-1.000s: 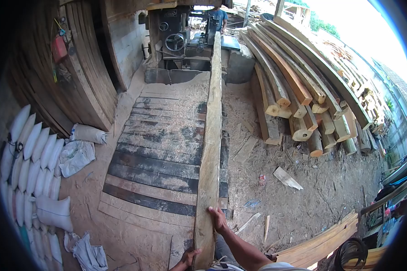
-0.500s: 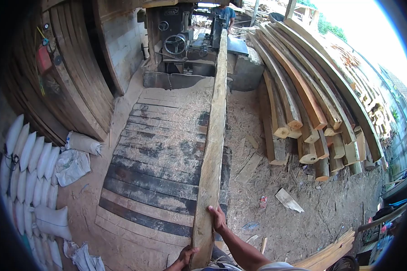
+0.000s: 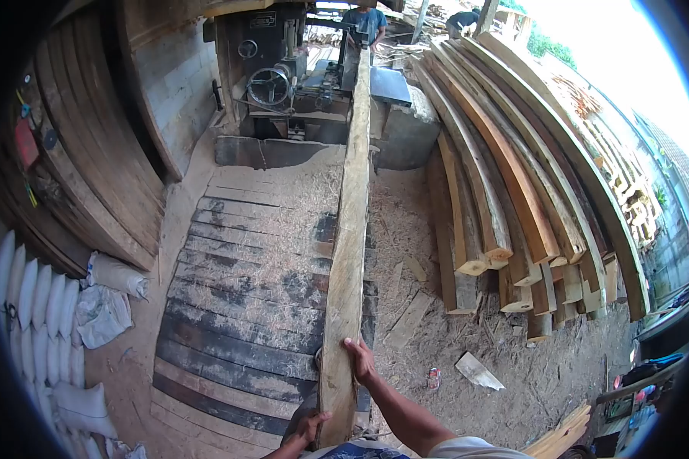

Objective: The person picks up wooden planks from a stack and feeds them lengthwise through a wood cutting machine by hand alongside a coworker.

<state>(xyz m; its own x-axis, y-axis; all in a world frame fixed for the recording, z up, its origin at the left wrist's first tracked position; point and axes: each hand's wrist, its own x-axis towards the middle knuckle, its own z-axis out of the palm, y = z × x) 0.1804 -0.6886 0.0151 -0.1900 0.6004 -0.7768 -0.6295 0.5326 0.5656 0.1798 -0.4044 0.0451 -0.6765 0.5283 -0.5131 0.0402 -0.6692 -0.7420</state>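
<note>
A long squared wooden beam (image 3: 348, 252) runs from the wearer's waist away to a saw machine (image 3: 272, 57). My right hand (image 3: 360, 359) grips the beam's right edge, with the thumb on its top face. Nearer the body, my left hand (image 3: 308, 427) holds the left edge close to the near end. The fingers under the beam are partly hidden. The far end reaches the machine, where a co-worker in a blue shirt (image 3: 373, 23) stands.
Stacked timbers (image 3: 513, 176) lie on the right. Full white sacks (image 3: 42, 306) are piled at left, below leaning planks (image 3: 92, 145). Sawdust-covered floor boards (image 3: 237, 298) lie left of the beam. A second person (image 3: 461, 23) bends over at the back.
The view has shifted, with the machine now nearer and further left. Both hands keep their hold on the beam. More of the co-worker shows, and a second person has come into clearer view.
</note>
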